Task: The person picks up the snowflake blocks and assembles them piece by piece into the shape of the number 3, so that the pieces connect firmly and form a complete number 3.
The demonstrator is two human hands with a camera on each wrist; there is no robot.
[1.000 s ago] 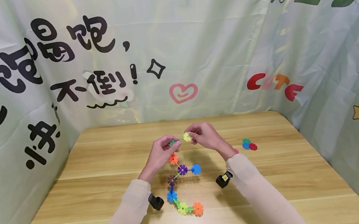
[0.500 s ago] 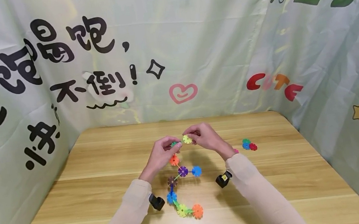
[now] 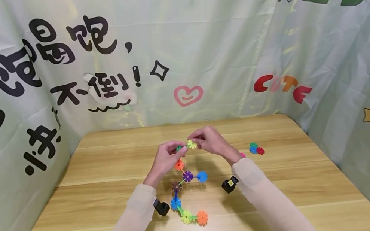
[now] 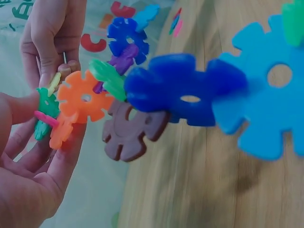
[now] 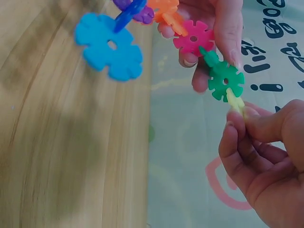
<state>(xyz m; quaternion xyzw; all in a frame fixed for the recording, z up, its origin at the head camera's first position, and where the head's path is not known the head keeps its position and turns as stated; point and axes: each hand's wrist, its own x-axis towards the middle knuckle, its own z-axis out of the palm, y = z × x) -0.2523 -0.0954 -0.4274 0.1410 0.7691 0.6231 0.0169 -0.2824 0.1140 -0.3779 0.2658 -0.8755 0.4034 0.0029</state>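
Note:
My left hand (image 3: 167, 157) pinches the upper end of a chain of notched plastic snowflake discs, near a green disc (image 5: 225, 81) and a pink disc (image 5: 194, 38). Between the thumb and fingers of my right hand (image 3: 209, 140) is a yellow disc (image 3: 191, 144); its edge meets the green disc's rim at an angle. How deep it sits in the notch is unclear. Down from the left hand hang an orange disc (image 3: 179, 165), a purple one (image 3: 187, 176) with a light blue disc (image 3: 202, 176) branching right, then a brown disc (image 4: 134, 137) and several more.
Loose green (image 3: 253, 145), blue (image 3: 253, 150) and red (image 3: 260, 151) discs lie together on the wooden table (image 3: 300, 178), right of the hands. A pink disc (image 3: 242, 155) shows partly beside the right wrist. A printed cloth (image 3: 225, 51) hangs behind the table.
The yellow disc has shifted slightly left and down with my right hand, closing the small gap to the green disc. My left hand stays nearly still; the chain's lower end sways slightly left.

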